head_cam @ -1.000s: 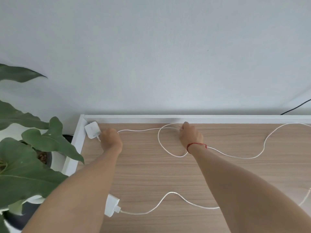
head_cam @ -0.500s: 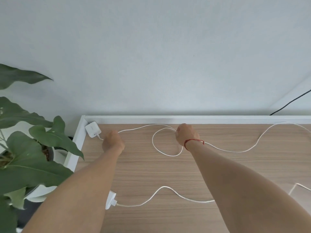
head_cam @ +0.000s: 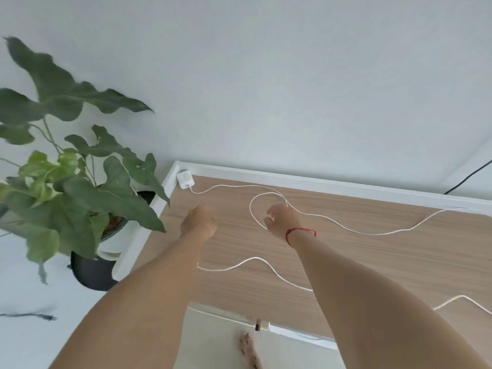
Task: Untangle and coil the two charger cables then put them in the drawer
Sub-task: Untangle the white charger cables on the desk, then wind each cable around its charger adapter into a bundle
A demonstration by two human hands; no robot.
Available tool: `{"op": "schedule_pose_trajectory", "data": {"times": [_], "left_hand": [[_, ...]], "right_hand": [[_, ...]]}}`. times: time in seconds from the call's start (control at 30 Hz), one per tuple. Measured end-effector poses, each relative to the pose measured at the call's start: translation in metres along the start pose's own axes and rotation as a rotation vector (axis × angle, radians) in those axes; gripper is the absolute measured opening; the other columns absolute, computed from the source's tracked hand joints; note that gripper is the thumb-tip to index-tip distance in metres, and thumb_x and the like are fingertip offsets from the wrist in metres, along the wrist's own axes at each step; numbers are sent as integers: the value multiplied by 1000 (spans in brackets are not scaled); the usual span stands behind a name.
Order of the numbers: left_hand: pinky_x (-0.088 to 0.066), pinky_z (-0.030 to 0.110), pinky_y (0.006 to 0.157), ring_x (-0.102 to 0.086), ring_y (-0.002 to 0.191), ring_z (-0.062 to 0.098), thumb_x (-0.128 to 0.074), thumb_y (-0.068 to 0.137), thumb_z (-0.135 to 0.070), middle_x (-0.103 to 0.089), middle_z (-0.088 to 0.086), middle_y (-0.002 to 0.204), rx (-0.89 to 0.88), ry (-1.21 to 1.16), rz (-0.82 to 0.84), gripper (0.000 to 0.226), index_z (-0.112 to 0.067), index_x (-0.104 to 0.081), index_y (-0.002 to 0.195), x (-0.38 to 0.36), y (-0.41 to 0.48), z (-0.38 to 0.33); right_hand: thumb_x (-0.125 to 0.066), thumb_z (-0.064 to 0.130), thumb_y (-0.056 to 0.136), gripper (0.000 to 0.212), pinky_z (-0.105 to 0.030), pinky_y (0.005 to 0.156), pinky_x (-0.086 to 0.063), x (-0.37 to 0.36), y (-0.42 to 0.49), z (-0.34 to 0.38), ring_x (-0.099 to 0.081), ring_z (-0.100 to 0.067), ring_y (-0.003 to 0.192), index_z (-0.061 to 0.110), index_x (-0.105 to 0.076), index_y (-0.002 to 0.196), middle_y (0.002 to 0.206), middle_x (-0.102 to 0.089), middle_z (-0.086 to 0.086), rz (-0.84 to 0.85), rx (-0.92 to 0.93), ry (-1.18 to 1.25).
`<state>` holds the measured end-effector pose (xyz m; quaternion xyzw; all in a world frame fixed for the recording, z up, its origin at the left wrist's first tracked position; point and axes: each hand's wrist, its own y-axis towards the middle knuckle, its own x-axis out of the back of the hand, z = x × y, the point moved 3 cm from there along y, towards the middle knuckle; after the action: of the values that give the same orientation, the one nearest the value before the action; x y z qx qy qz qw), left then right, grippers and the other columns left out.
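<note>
So the thing that matters here is how the far cable (head_cam: 346,228) lies. It runs left to right along the far edge of the tabletop (head_cam: 399,262), starting at the white charger block (head_cam: 185,179) tucked into the far left corner, curling into one loop (head_cam: 251,209) around the middle, then wandering off toward the right edge.

The right hand (head_cam: 282,219) is sitting right at that loop with its fingers curled, and the cable passes along its far side. Honestly can't tell if it's actually pinching it or just beside it.

The left hand (head_cam: 198,222) is balled up loosely with nothing in it that I can see. The block is beyond it, toward the corner, so the left is clearly the nearer hand for grabbing that end.

The second cable (head_cam: 253,259) runs crossways closer to the near edge and goes under both forearms. I'd guess the far one gets coiled first, since nothing is coiled yet.
</note>
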<state>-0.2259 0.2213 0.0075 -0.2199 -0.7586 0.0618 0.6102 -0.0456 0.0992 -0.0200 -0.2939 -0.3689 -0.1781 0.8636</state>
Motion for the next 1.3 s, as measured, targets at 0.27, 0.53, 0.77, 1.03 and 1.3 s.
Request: {"op": "schedule_pose_trajectory", "data": {"times": [0.27,0.53,0.77,1.03,1.3], "left_hand": [[-49,36,97,-56,118,25,-62,80,-5,-55,3,134,0,56,251,66,-23,-44,141,-16,-20,68],[-35,27,103,-39,132,26,-61,94,-16,-37,9,145,-198,216,216,44,-17,-52,137,-47,-10,88],[-48,30,88,-51,116,21,-81,69,-21,-47,3,131,-206,223,266,61,-20,-56,125,-54,-16,85],[-43,23,49,-55,65,17,-78,58,-31,-55,-3,83,-201,-87,292,38,-16,-48,76,-36,-36,20],[-48,25,47,-61,64,20,-80,67,-28,-55,-3,94,-452,-247,324,49,-21,-52,106,0,-53,-76]], "right_hand": [[-61,29,87,31,-33,96,-49,-68,-40,52,-62,-22,110,13,-69,113,118,-66,-3,321,148,-51],[-55,18,87,24,-27,74,-46,-108,-50,59,-62,-26,85,3,-70,97,90,-70,-10,401,100,-101],[-63,28,88,25,-26,74,-43,-80,-48,52,-56,-21,85,7,-73,96,92,-63,-5,250,68,-35],[-60,32,92,25,-27,73,-41,1,-56,34,-54,-18,83,10,-72,97,89,-58,1,20,24,65],[-56,25,93,19,-25,61,-38,76,-70,11,-51,-19,71,12,-68,86,69,-52,6,-252,-24,246]]}}
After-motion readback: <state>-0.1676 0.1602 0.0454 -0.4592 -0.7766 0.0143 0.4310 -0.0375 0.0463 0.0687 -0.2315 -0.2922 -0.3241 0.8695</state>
